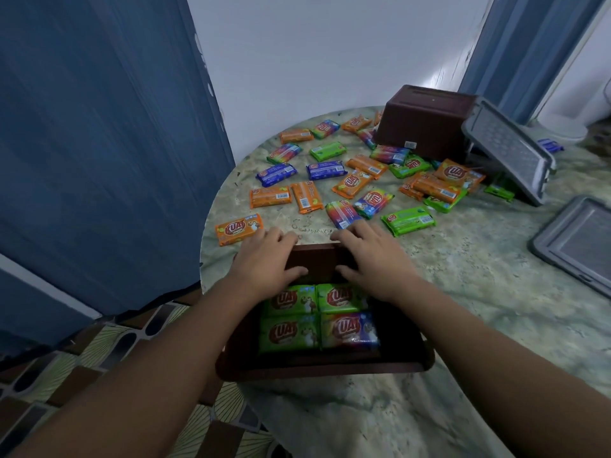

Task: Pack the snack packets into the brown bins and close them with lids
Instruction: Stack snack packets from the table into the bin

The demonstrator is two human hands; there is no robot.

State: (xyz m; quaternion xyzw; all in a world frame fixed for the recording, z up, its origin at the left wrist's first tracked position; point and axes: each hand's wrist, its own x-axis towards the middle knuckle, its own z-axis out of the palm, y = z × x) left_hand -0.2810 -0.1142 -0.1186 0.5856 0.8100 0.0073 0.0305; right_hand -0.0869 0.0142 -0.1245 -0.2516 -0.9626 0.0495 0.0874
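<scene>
Head view: the open brown bin point(325, 366) sits at the table's point(463, 325) near edge, holding three green snack packets and one rainbow packet point(349, 330) laid flat. The left hand point(264, 259) and right hand point(372, 259) each grip the bin's far rim, fingers curled over it. Loose orange, blue, green packets lie scattered beyond, near an overturned second bin point(426, 122) and two grey lids point(510, 148).

Two brown bins point(325, 365), two grey lids point(510, 150), two hands point(264, 259).
</scene>
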